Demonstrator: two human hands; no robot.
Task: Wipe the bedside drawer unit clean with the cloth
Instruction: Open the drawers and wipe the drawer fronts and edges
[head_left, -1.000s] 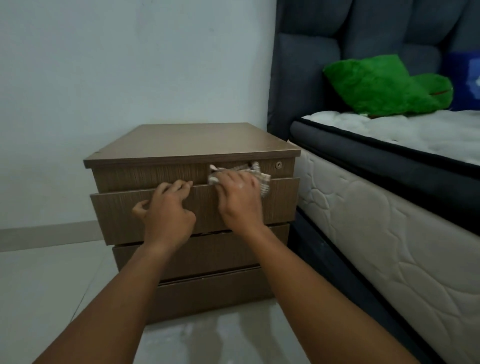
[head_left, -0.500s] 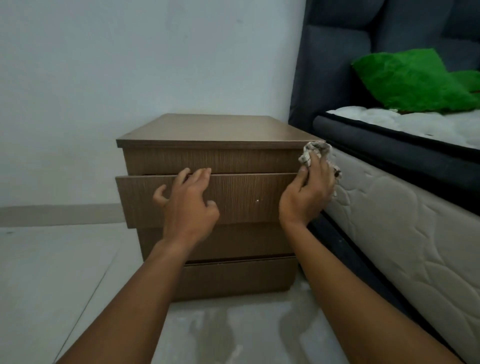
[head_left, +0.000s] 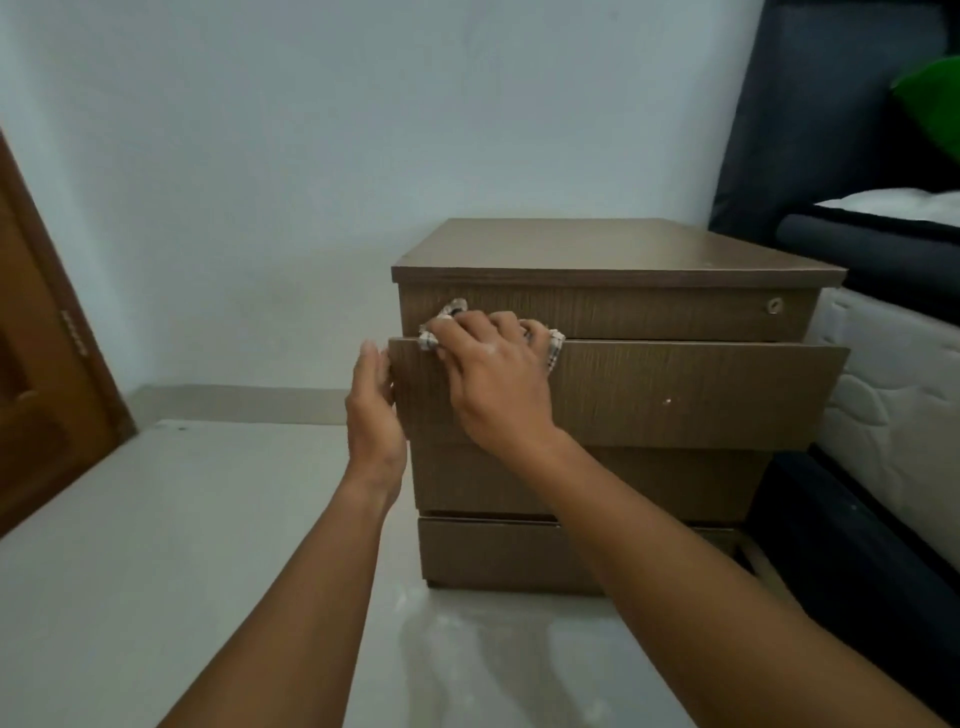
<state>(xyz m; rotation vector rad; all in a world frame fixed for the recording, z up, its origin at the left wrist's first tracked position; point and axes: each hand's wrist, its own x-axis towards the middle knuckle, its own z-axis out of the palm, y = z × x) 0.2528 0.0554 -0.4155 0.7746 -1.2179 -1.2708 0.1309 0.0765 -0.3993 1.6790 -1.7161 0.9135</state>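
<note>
The brown wooden bedside drawer unit (head_left: 649, 260) stands on the floor against the wall, its second drawer (head_left: 675, 395) pulled out a little. My right hand (head_left: 493, 379) presses a checked cloth (head_left: 555, 349) onto the top edge of that drawer near its left end; bits of cloth stick out on both sides of my fingers. My left hand (head_left: 374, 410) grips the left edge of the same drawer front, thumb side toward me.
A bed with a white mattress (head_left: 893, 395) and dark frame (head_left: 852, 561) sits tight against the unit's right side. A green pillow (head_left: 935, 104) lies on it. A brown wooden door (head_left: 47, 374) stands at the far left. Pale floor tiles (head_left: 182, 545) spread left of the unit.
My right hand has carried the cloth from the drawer's right end to its left end. My left hand has shifted from the drawer front to its left edge. The view has swung left.
</note>
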